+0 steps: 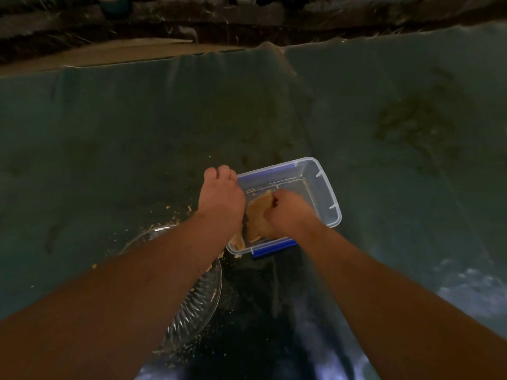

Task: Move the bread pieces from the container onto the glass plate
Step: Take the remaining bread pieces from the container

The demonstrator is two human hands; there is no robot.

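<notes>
A clear plastic container [325, 187] with blue clips lies at the middle of the view. Tan bread pieces [256, 212] lie in its near half. My right hand [285, 212] is inside the container, fingers closed on a bread piece. My left hand [220, 198] grips the container's left rim, fingers curled over the edge. A patterned glass plate [197, 303] sits to the near left of the container, mostly hidden under my left forearm. A small bread piece [238, 241] shows by the container's near left corner.
A dark green sheet [109, 133] covers the surface, with stains at the right [411, 124] and crumbs [170, 208] scattered near the plate. A dark wall or ledge [192, 20] runs along the far edge. Dark cloth [260, 311] lies below the container.
</notes>
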